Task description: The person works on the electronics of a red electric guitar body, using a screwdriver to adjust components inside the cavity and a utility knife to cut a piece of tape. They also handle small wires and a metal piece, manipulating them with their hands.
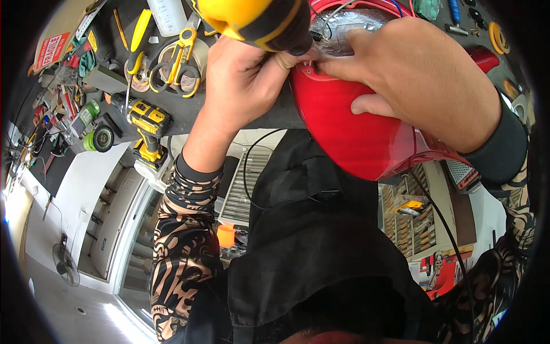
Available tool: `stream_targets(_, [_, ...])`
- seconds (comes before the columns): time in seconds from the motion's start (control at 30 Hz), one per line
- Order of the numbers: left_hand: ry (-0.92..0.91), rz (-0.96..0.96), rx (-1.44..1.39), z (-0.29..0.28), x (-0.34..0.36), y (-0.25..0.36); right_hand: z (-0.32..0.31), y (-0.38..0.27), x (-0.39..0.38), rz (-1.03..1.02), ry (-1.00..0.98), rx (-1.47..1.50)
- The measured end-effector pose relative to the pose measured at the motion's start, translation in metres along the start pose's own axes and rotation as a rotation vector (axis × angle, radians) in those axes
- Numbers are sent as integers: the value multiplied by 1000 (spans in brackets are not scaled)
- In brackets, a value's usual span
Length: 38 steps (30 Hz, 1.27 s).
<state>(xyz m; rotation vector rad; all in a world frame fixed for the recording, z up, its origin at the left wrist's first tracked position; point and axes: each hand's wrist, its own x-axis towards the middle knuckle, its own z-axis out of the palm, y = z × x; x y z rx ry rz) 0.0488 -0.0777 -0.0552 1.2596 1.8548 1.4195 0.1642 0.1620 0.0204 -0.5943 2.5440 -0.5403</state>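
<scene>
A glossy red guitar body (338,123) lies at the table's front edge, with a foil-lined hollow (349,31) and loose wires at its far end. My left hand (243,77) is closed at the body's left rim, its thumb reaching toward a small hole there. What it pinches is hidden. A yellow and black power tool (252,23) covers part of that hand; whether the hand supports it, I cannot tell. My right hand (409,74) rests over the body, forefinger stretched toward my left thumb. Its own thumb lies apart on the red surface.
Yellow-handled scissors (177,63) lie over a tape roll to the left, beside a yellow knife (139,43). A cordless drill (149,123) sits at the table's edge. A hammer (455,17) is at far right. A dark cable (441,212) hangs across my right side.
</scene>
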Motion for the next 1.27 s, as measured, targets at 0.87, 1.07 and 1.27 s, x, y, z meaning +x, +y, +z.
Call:
stream_targets(0.87, [-124,-125,7,-14,16,15,29,11,-26,-51,288,-93])
stream_targets(1.07, [-223,60,49,-15,29,9,52,13,-56,182,555,-159])
stream_targets(1.27, [-254,17,48,-17,30,10,90,31,-78,380,655,-154])
